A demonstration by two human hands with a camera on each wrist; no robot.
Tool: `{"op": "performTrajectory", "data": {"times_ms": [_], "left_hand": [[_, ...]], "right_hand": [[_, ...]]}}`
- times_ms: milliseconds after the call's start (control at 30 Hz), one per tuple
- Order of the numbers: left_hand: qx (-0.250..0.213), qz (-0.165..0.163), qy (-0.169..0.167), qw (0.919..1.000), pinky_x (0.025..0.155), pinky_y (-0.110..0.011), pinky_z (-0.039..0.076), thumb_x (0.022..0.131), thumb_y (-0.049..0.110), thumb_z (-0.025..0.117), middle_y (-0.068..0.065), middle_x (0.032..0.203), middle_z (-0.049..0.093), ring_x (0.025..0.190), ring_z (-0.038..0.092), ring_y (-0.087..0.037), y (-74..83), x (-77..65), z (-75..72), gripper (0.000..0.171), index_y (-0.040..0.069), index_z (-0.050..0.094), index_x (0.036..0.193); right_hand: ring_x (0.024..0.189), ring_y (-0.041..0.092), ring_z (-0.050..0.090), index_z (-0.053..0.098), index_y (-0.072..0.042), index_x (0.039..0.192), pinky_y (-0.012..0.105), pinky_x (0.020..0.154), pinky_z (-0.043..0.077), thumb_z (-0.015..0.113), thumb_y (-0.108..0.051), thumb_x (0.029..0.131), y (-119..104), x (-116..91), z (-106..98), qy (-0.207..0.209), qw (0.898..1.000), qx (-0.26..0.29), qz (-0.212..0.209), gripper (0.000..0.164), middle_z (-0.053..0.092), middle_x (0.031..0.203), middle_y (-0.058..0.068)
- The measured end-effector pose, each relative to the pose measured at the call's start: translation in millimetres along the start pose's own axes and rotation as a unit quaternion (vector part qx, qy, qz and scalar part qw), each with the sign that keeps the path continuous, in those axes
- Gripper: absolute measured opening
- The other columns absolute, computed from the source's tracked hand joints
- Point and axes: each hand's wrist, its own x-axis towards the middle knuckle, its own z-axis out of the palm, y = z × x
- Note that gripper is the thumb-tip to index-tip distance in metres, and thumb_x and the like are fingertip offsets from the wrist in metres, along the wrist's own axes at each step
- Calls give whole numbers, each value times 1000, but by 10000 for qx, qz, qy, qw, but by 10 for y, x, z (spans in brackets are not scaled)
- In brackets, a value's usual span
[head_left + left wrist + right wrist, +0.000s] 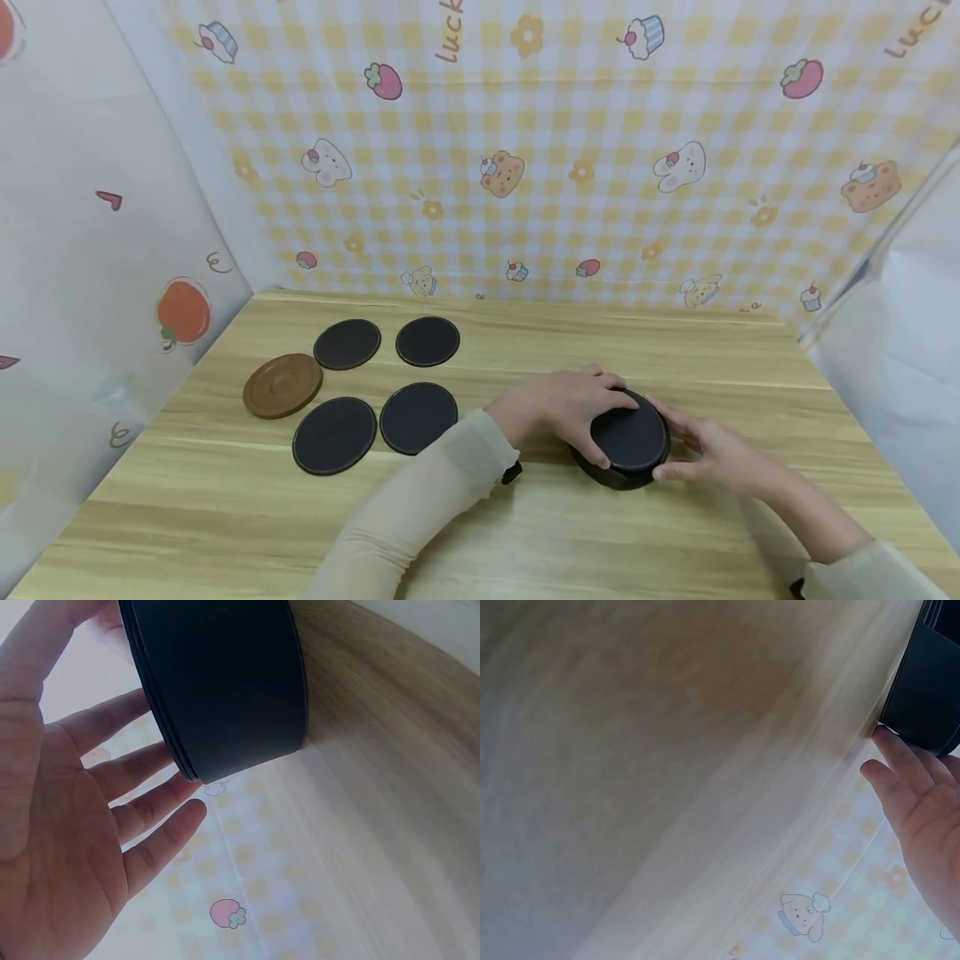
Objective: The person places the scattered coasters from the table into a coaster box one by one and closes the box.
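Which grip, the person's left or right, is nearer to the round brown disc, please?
Left: the left grip is at the left side of the black stack, right of the round brown disc; the right grip is at the stack's right side, farther away.

Blk rnd coaster (pixel 632 432) — atop upright blk holder (pixel 621 479).

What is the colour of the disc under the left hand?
The disc is black; this shows best in the head view.
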Motion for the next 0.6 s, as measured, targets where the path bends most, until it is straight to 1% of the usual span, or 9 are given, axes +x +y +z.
{"op": "performTrajectory", "data": {"times_ms": [167, 267, 300, 367, 400, 467, 500, 600], "left_hand": [[-71, -27, -74, 9999, 109, -24, 38, 80, 60, 74, 3, 156, 39, 137, 38, -14, -2, -13, 6, 85, 28, 42, 152], [-144, 4, -64, 9999, 109, -25, 39, 80, 59, 74, 3, 157, 38, 137, 38, -14, -5, -18, 9, 85, 28, 41, 152], [-168, 9, -59, 9998, 109, -25, 39, 80, 59, 75, 4, 157, 38, 137, 38, -14, -6, -20, 10, 86, 28, 40, 152], [-181, 34, -35, 9998, 109, -26, 40, 80, 59, 75, 5, 157, 38, 136, 38, -13, -14, -21, 20, 87, 28, 40, 153], [-185, 31, -32, 9998, 109, -26, 39, 80, 60, 75, 6, 157, 38, 136, 38, -13, -19, -23, 24, 87, 28, 39, 153], [-182, 27, -30, 9998, 110, -25, 38, 80, 60, 74, 7, 158, 37, 137, 38, -12, -34, -32, 34, 88, 28, 38, 153], [-183, 19, -34, 9998, 111, -26, 37, 81, 60, 74, 7, 158, 37, 137, 38, -13, -43, -42, 37, 88, 28, 38, 154], [-196, -22, -29, 9998, 114, -27, 35, 82, 57, 74, 5, 159, 37, 140, 38, -15, -79, -93, 30, 86, 25, 38, 154]], "right_hand": [[125, -19, 32, 24, 5, 155, 57, 95, 47, 77, -29, 86, 0, -3, 6, -9, 9999, -24, 135, 94, 42, 149, 30], [126, -20, 30, 23, 5, 155, 55, 94, 49, 77, -26, 86, 5, -10, 0, -10, 10000, -79, 12, 93, 41, 149, 32], [126, -20, 31, 23, 5, 155, 49, 95, 51, 77, -24, 86, 8, -13, -1, -5, 10000, -57, -48, 92, 41, 148, 33], [127, -20, 32, 23, 5, 155, 34, 96, 53, 77, -21, 86, 14, -16, 0, -2, 9999, 46, -167, 91, 40, 148, 35], [127, -20, 33, 23, 5, 155, 26, 96, 51, 77, -20, 86, 18, -18, 1, 2, 9997, 97, -208, 91, 40, 148, 35], [127, -19, 35, 23, 6, 155, 13, 95, 44, 77, -18, 86, 27, -16, 5, -2, 9993, 232, -280, 90, 39, 148, 36], [127, -18, 36, 23, 6, 155, 9, 94, 41, 77, -17, 86, 31, -15, 7, -15, 9991, 303, -291, 90, 39, 147, 37], [127, -17, 37, 23, 6, 155, 7, 93, 40, 77, -17, 86, 42, -11, 6, -14, 9989, 356, -310, 90, 40, 146, 37]]}}
